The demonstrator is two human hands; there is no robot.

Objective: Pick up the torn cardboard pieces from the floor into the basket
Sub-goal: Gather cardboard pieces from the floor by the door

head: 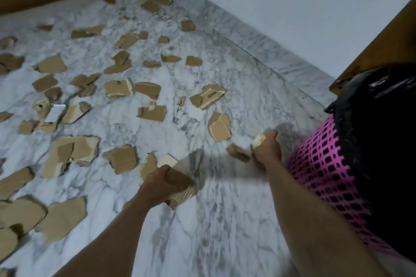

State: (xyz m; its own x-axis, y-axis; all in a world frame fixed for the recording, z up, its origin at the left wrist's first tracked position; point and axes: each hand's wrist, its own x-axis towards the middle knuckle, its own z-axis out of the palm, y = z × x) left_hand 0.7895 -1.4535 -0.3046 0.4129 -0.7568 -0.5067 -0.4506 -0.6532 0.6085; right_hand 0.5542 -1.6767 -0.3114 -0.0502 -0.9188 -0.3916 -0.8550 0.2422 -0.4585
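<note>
Cardboard pieces (180, 183) clenched in left hand (157, 184), a scrap (258, 139) in right hand (267, 150), beside pink basket (319, 164).

Torn cardboard pieces (122, 159) lie scattered over the marble floor (213, 220), thickest toward its left edge and thinning toward the skirting along the wall (292, 7). The left hand (161, 183) is closed around a clutch of cardboard scraps (180, 195) near the middle of the floor, and the right hand (267, 149) grips a pale scrap (258, 140) just beside the pink perforated basket (322, 164) at the right edge. A black liner (382, 141) is folded over the basket's rim, and one piece printed "PICO" (208, 96) lies farther out on the floor.
</note>
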